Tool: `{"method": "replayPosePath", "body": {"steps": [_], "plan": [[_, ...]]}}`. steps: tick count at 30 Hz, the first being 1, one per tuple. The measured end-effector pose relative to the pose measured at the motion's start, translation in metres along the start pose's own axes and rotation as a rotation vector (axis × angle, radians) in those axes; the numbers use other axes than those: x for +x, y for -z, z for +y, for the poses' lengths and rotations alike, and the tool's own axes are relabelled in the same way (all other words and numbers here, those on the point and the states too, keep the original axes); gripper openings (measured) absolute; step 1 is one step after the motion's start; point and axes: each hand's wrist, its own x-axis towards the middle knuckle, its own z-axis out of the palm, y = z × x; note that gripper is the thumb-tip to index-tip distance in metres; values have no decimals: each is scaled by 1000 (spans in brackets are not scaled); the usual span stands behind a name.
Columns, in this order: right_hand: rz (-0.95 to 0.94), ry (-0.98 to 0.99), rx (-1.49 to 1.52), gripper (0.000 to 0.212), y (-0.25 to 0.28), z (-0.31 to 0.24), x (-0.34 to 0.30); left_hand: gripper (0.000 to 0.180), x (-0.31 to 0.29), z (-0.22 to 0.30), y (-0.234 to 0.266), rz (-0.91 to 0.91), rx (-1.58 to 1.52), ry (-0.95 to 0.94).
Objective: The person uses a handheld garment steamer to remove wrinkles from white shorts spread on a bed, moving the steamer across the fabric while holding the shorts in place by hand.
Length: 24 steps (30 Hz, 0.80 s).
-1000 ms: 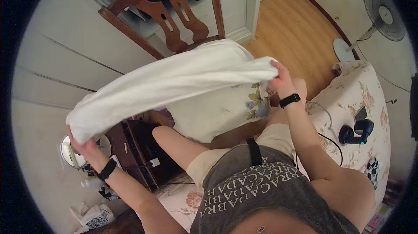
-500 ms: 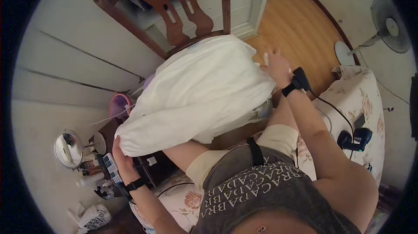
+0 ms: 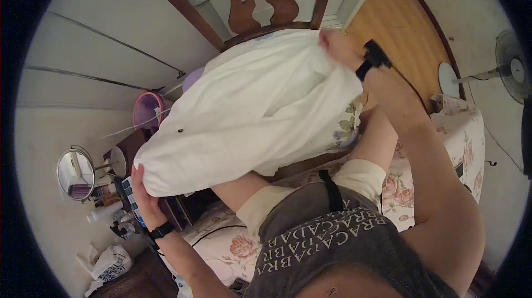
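A loose white garment [image 3: 260, 98], long and with a gathered end, lies spread over the seat of a wooden chair [image 3: 271, 4] and reaches toward my thighs. One small dark spot, perhaps a button [image 3: 180, 130], shows on its left part. My left hand [image 3: 145, 195] grips the gathered left end, thumb on top and the other fingers partly under the cloth. At the far right corner of the garment is my right hand [image 3: 339, 49], its fingers smeared by motion against the fabric. Below the garment's right edge, a flower-printed cloth [image 3: 346, 129] peeks out.
A round mirror [image 3: 76, 173] and several bottles stand at the left, near a pink-rimmed basket [image 3: 148, 111]. A floral-covered bed [image 3: 244, 248] lies beneath me. To the right are a wooden floor [image 3: 382, 15] and a standing fan [image 3: 512, 68].
My right hand has moved forward and leftward along the garment's far right edge. The left hand keeps its hold on the gathered end. The whole view has shifted, and more flowered cloth shows.
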Motion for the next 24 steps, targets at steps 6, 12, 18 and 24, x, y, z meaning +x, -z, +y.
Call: {"method": "replayPosePath", "body": {"steps": [6,12,18,24], "plan": [[695,-94,82,23,66,55,86,32,40,-22,-31,-125,138,-203],[271,-544,364,16,127,178,-19,32,59,-90,-29,-196,417,13],[280,-651,369,11,119,219,-196,34,43,-93,-33,-272,382,129],[354,-856,510,13,57,214,-306,36,24,-96,-27,-350,408,229]]}}
